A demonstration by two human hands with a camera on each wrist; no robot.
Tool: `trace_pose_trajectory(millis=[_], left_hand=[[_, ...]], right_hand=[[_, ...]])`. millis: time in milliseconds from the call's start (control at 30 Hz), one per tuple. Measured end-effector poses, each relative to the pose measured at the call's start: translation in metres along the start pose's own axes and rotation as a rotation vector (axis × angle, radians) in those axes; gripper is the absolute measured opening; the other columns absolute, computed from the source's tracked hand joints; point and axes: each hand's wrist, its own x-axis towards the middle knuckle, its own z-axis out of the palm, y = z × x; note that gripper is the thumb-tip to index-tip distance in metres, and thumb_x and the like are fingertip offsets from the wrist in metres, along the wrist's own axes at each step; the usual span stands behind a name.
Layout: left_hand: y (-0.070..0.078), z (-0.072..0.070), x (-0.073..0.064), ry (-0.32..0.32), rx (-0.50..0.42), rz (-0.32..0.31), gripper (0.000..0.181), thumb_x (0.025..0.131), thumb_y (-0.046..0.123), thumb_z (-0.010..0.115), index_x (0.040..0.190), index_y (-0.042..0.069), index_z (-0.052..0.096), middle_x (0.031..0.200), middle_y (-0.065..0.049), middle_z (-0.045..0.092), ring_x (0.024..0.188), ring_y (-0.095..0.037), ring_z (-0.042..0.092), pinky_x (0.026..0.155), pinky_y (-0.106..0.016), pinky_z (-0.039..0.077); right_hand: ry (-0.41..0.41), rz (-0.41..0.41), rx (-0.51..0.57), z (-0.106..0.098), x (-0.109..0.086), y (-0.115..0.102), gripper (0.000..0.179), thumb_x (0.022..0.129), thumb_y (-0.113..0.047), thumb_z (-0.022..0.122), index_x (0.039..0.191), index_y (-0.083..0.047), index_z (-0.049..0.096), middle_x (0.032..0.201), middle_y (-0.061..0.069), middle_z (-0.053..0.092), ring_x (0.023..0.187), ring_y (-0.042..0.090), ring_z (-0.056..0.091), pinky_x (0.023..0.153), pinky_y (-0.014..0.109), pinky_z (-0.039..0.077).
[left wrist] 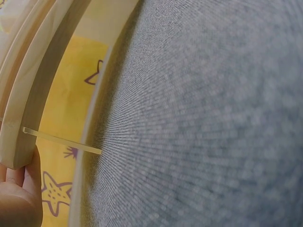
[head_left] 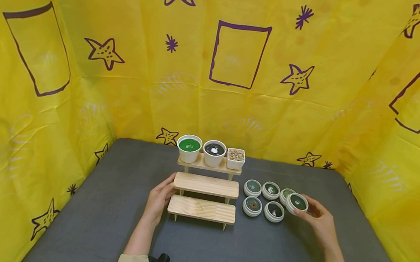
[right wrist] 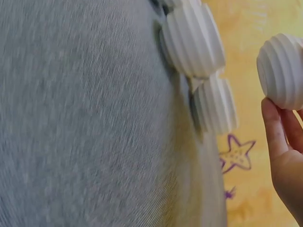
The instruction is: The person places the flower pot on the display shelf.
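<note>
My right hand [head_left: 319, 223] pinches a small white ribbed bowl [head_left: 297, 203] with dark green contents between thumb and fingers. The right wrist view shows this ribbed bowl [right wrist: 282, 71] held up off the grey surface. In the head view it overlaps a similar bowl [head_left: 285, 194] with lighter green contents. My left hand [head_left: 159, 198] grips the left end of a three-tier wooden stand [head_left: 205, 184] at its middle shelf. Up close in the left wrist view, the fingers [left wrist: 32, 177] lie against the shelf end; part of that hand is out of frame.
On the top tier stand a white cup of green [head_left: 189, 146], a white cup of dark contents [head_left: 214, 151] and a square white dish of beige bits [head_left: 236, 156]. Several ribbed bowls [head_left: 252, 206] sit right of the stand. Yellow patterned cloth [head_left: 230, 120] surrounds the grey table [head_left: 128, 169].
</note>
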Motion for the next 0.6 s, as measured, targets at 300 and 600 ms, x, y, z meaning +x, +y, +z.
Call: trace_pose_trajectory(millis=[300,600], left_hand=[[-0.002,0.0,0.002,-0.008,-0.031,-0.002,0.047,0.102,0.023,0.053,0.147,0.011,0.047,0.149,-0.012,0.048,0.129,-0.022,0.055,0.106,-0.029,0.044],[-0.003,0.0,0.002,-0.007,-0.035,0.012,0.047,0.103,0.024,0.052,0.147,0.01,0.047,0.15,-0.012,0.048,0.127,-0.017,0.057,0.096,-0.015,0.046]], right_hand=[[-0.049,-0.086,0.027,0.019,-0.002,-0.021,0.054,0.085,-0.004,0.075,0.134,0.007,0.053,0.107,-0.029,0.066,0.099,-0.012,0.061,0.083,0.006,0.048],[-0.103,-0.11,-0.039,0.041,-0.005,-0.041,0.052,0.087,-0.012,0.075,0.134,0.001,0.057,0.106,-0.029,0.065,0.095,-0.007,0.061,0.079,0.011,0.05]])
